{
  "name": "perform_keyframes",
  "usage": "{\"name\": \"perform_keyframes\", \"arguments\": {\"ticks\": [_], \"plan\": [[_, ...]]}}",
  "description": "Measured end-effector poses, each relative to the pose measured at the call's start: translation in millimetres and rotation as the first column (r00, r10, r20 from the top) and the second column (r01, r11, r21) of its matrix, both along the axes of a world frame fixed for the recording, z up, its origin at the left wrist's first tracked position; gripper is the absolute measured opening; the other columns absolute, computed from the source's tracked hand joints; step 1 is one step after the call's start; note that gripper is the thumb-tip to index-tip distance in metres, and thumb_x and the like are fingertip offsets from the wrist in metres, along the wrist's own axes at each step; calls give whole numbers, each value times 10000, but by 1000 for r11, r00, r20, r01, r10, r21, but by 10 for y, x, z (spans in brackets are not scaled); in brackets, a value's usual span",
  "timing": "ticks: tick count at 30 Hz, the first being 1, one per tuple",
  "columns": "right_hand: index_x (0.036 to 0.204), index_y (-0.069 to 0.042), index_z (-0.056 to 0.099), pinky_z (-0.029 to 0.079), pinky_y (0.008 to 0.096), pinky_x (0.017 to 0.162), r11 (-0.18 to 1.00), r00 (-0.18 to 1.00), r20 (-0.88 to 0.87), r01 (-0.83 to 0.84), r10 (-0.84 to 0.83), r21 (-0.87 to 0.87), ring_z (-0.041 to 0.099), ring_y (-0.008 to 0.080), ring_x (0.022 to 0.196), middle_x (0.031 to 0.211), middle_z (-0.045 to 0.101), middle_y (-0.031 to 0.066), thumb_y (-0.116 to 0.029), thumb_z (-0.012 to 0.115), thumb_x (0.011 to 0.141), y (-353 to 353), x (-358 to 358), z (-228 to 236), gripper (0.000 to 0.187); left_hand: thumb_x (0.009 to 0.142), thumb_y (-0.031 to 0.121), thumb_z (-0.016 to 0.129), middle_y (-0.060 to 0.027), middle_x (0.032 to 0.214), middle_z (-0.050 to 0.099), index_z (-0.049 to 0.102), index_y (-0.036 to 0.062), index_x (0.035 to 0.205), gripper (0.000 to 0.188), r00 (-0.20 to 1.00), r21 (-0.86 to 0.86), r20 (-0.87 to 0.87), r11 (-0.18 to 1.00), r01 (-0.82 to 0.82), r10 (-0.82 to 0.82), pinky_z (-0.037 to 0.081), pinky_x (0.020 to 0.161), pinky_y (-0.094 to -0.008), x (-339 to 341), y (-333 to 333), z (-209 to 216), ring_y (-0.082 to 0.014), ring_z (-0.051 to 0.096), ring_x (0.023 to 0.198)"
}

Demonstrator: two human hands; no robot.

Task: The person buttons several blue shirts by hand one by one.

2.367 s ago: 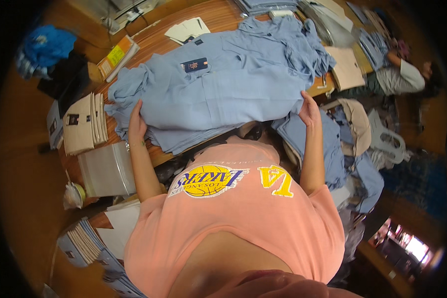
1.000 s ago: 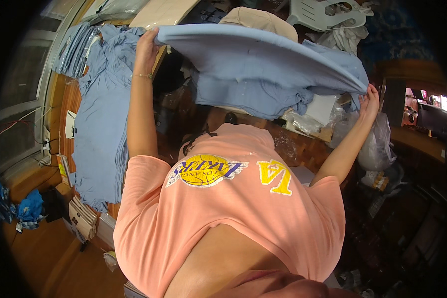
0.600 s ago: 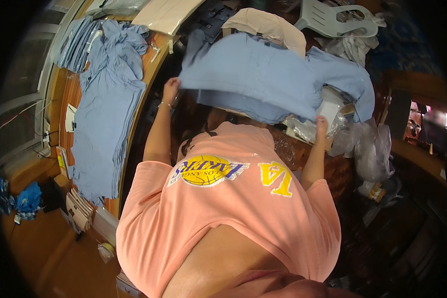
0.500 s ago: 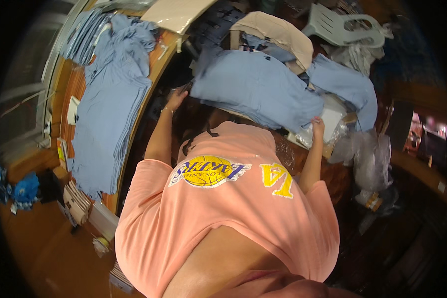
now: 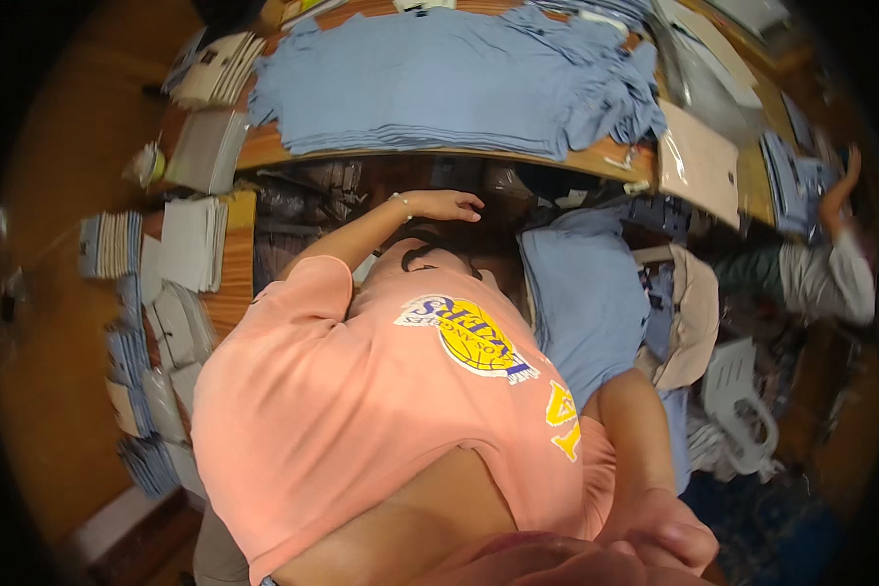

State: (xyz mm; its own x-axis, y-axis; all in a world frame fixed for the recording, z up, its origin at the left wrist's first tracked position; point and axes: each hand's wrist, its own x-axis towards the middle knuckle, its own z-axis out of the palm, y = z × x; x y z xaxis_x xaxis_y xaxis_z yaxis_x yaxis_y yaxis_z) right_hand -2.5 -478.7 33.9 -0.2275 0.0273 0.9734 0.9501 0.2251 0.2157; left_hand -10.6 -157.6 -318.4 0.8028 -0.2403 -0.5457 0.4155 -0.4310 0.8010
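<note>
In front of the table edge hangs my left hand [image 5: 447, 205], its fingers loosely stretched and nothing in them. My right hand [image 5: 669, 527] is drawn back to the lower right, close to my body, with its fingers curled in. No object shows in it, though its inner side is hidden. A pile of light blue garments [image 5: 581, 283] lies to the right of my left hand, partly behind my right arm. Across the table [image 5: 264, 154] beyond is a flat layered stack of light blue shirts [image 5: 420, 83], with crumpled sleeves at its right end.
A beige cloth-covered chair [image 5: 691, 322] and a pale plastic chair [image 5: 737, 396] stand at the right. Another person's hand [image 5: 842, 186] is beside folded blue garments [image 5: 793, 181] at the far right. Packed garments [image 5: 193, 244] sit at the left. A beige packet [image 5: 698, 161] lies on the table.
I have turned left, so the shirt table is now straight ahead. Both hands have left the blue garment pile; my right hand has come back toward my body.
</note>
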Motion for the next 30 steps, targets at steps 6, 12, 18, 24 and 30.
{"name": "perform_keyframes", "arguments": {"ticks": [6, 12, 18, 24, 30], "plan": [[513, -93, 535, 366, 244, 438, 876, 887, -234, -443, 398, -191, 416, 78, 396, 460, 502, -39, -207, 595, 594, 838, -115, -319, 152, 937, 288, 505, -118, 1246, 520, 403, 46, 1332, 474, 984, -174, 103, 977, -126, 146, 341, 1004, -290, -584, 965, 793, -167, 462, 1176], [845, -47, 583, 419, 235, 591, 889, 576, -694, 144, -433, -435, 502, 78, 626, 754, 569, 32, -155, 504, 901, 1988, 449, -1078, 145, 889, 271, 575, -85, 1135, 567, 529, 30, 1169, 372, 819, -4, 320, 865, -501, 476, 384, 932, -292, -969, 2540, 904, -162, 506, 1066], [883, -1, 632, 439, 305, 669, 576, 41, -574, 82, -818, -814, 560, 186, 664, 719, 616, 106, -253, 597, 847, 2246, 1820, -3414, 257, 735, 102, 675, -96, 826, 570, 595, 1, 856, 178, 785, 462, 586, 713, -527, 200, 435, 695, -294, -1601, 3329, 501, -199, 535, 742], [819, -15, 617, 447, 311, 652, 507, -107, -515, 94, -851, -857, 576, 198, 665, 691, 602, 93, -197, 713, 723, 2221, 1777, -3666, 227, 713, 60, 685, -79, 817, 528, 567, -18, 832, 185, 771, 262, 434, 754, -602, 465, 411, 627, -281, -1697, 3555, 265, -173, 514, 722], [768, -23, 551, 427, 275, 620, 596, -58, -600, 71, -798, -800, 514, 135, 626, 659, 540, 44, -141, 690, 727, 2074, 1826, -3709, 187, 762, 63, 641, -102, 780, 516, 543, -24, 826, 146, 797, 310, 495, 786, -534, 346, 415, 626, -301, -1644, 3472, 411, -206, 501, 696]]}}
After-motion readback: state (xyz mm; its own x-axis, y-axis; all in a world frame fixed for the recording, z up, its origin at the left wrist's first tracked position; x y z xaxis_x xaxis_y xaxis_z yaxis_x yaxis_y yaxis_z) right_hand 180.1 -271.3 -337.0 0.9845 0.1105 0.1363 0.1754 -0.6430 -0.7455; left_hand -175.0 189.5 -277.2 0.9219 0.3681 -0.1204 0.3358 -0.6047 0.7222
